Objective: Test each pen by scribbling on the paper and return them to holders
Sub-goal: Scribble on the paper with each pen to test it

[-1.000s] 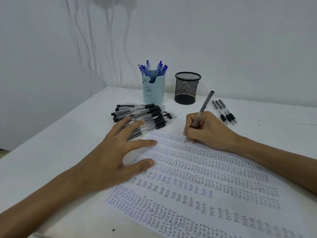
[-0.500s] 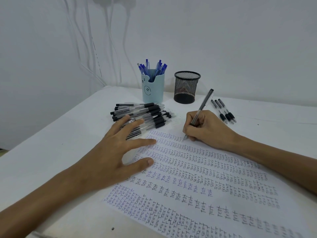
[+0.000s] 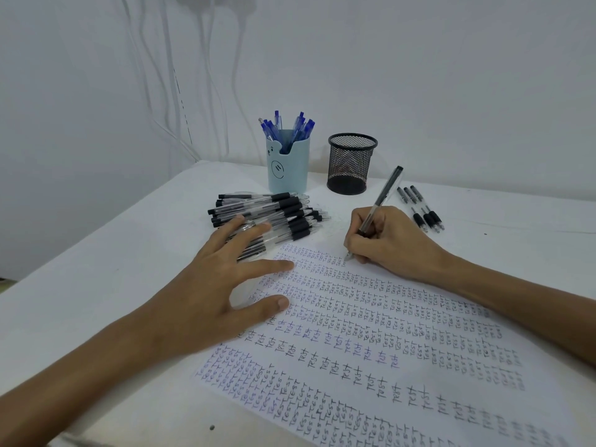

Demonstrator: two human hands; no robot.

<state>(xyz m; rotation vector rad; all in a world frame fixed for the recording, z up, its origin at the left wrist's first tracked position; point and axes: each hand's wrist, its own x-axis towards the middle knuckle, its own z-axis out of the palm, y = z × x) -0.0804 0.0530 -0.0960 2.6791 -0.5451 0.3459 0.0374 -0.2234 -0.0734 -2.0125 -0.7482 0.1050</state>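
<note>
left hand (image 3: 206, 295): bare, unadorned | right hand (image 3: 393, 240): bare, unadorned | forearms: bare, unsleeved

The right grip (image 3: 390, 240) pinches a black pen (image 3: 380, 201), its tip touching the paper (image 3: 419, 337) near the far edge. The left grip (image 3: 206, 285) lies spread over the paper's left edge, with its outer fingers on the pen pile (image 3: 277, 209) just beyond the paper. The blue holder (image 3: 287, 171) and the mesh holder (image 3: 350, 166) stand farther beyond the paper.

On the table (image 3: 113, 259) I see the paper (image 3: 403, 317) nearest me, the pen pile (image 3: 274, 211) behind its far-left corner, the left holder (image 3: 287, 171) and right holder (image 3: 351, 164) side by side further back, and three loose pens (image 3: 422, 211) at right.
</note>
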